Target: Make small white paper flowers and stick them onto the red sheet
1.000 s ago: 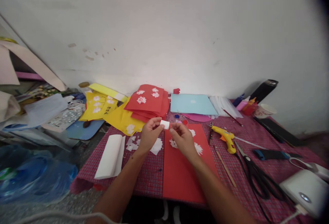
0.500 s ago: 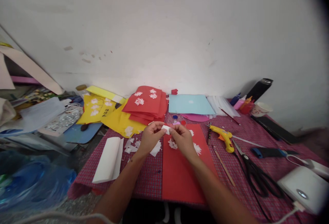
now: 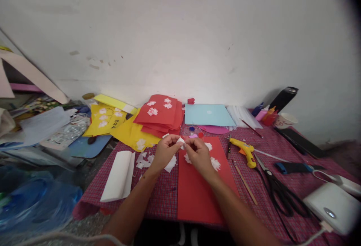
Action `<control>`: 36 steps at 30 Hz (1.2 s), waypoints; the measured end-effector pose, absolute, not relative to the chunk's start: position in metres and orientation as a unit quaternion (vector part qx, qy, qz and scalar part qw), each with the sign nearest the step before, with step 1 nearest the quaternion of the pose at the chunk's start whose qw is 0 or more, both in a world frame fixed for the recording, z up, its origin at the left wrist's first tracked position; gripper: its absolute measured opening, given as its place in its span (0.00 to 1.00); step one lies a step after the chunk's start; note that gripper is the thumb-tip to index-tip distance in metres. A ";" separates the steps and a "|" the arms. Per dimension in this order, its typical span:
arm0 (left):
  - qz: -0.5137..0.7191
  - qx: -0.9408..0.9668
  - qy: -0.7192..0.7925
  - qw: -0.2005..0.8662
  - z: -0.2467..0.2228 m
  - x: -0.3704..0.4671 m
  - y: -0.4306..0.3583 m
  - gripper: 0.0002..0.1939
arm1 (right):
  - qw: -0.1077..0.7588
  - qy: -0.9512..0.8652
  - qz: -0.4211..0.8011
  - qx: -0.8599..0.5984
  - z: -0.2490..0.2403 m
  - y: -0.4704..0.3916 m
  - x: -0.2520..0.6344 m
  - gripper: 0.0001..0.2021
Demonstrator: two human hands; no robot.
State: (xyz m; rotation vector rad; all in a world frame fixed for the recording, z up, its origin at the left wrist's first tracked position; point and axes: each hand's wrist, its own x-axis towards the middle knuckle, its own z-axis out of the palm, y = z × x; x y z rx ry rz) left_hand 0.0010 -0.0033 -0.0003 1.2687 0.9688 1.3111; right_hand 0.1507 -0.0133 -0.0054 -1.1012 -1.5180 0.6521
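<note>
A small white paper piece (image 3: 181, 141) is pinched between the fingertips of my left hand (image 3: 166, 150) and my right hand (image 3: 199, 155). Both hands are raised above the near middle of the table. Beneath my right hand lies a red sheet (image 3: 200, 197) bearing white paper flowers (image 3: 215, 164), partly covered by that hand. White paper scraps (image 3: 144, 160) are scattered left of my left hand on the checked cloth. A folded white paper (image 3: 117, 176) rests farther left.
Red sheets with flowers (image 3: 160, 116) and yellow sheets (image 3: 128, 131) lie at the back left, a light blue sheet (image 3: 208, 115) behind my hands. A yellow glue gun (image 3: 246, 150), black scissors (image 3: 282, 191) and a white box (image 3: 332, 206) are on the right.
The white paper piece has tilted and looks narrower between my fingers. My right hand's fingertips have shifted slightly left, closer to my left hand.
</note>
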 end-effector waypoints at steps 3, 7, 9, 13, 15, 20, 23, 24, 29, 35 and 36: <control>0.540 0.525 0.415 0.511 0.001 0.001 -0.003 0.13 | 0.544 -0.621 0.320 -0.464 -0.006 -0.012 0.152 0.09; 0.537 0.534 0.404 0.514 -0.003 0.000 -0.002 0.15 | 0.541 -0.568 0.419 -0.457 -0.008 -0.010 0.153 0.13; 0.535 0.541 0.395 0.515 -0.006 0.001 -0.002 0.17 | 0.536 -0.527 0.484 -0.447 -0.009 -0.009 0.153 0.14; 0.535 0.552 0.372 0.520 -0.007 0.002 -0.002 0.19 | 0.530 -0.445 0.591 -0.415 -0.010 -0.009 0.153 0.14; 0.537 0.553 0.370 0.519 -0.006 0.002 -0.003 0.19 | 0.524 -0.414 0.625 -0.405 -0.010 -0.009 0.153 0.13; 0.535 0.556 0.378 0.512 -0.005 0.001 -0.003 0.19 | 0.515 -0.404 0.639 -0.404 -0.010 -0.008 0.153 0.12; 0.533 0.558 0.383 0.508 -0.007 0.000 -0.003 0.18 | 0.523 -0.428 0.615 -0.407 -0.008 -0.008 0.152 0.11; 0.533 0.557 0.385 0.507 -0.007 0.000 -0.003 0.18 | 0.530 -0.433 0.605 -0.407 -0.007 -0.008 0.152 0.10; 0.537 0.552 0.376 0.515 -0.007 0.001 -0.003 0.18 | 0.552 -0.447 0.577 -0.405 -0.004 -0.009 0.150 0.10; 0.537 0.544 0.369 0.529 -0.006 0.002 -0.003 0.18 | 0.535 -0.473 0.558 -0.422 -0.006 -0.009 0.151 0.08; 0.537 0.543 0.370 0.529 -0.006 0.002 -0.003 0.18 | 0.532 -0.477 0.558 -0.422 -0.005 -0.010 0.151 0.08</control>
